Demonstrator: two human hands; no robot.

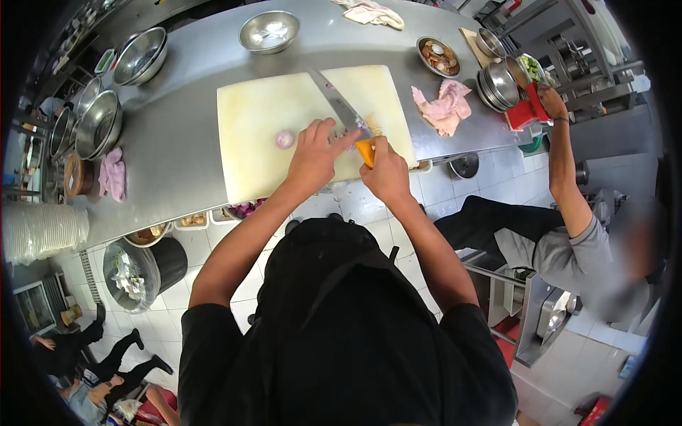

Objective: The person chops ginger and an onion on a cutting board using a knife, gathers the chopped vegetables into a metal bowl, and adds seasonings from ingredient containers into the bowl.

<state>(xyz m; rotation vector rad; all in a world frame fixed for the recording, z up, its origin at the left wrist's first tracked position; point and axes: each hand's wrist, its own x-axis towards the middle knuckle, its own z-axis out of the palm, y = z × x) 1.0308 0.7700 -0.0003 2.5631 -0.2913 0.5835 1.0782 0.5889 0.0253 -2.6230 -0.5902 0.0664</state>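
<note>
My right hand point(387, 170) is closed around the orange handle of a kitchen knife point(339, 103), whose broad blade points away and to the left over a cream cutting board point(263, 106). Fingers apart, my left hand point(312, 155) reaches over the board, one finger stretched to the blade near the handle; whether it touches is hard to tell. Small purple-white bits cling around the blade there. To the left of that hand lies a cut piece of purple onion point(285, 139). Pale yellow shreds point(373, 126) lie just right of the blade.
Beyond the board stands a steel bowl point(269, 33). At right are a pink cloth point(443, 106), a bowl of brown food point(438, 57) and stacked bowls point(499, 86). A co-worker's hand point(553, 101) is at a red container point(528, 112). A lined bin point(130, 277) stands lower left.
</note>
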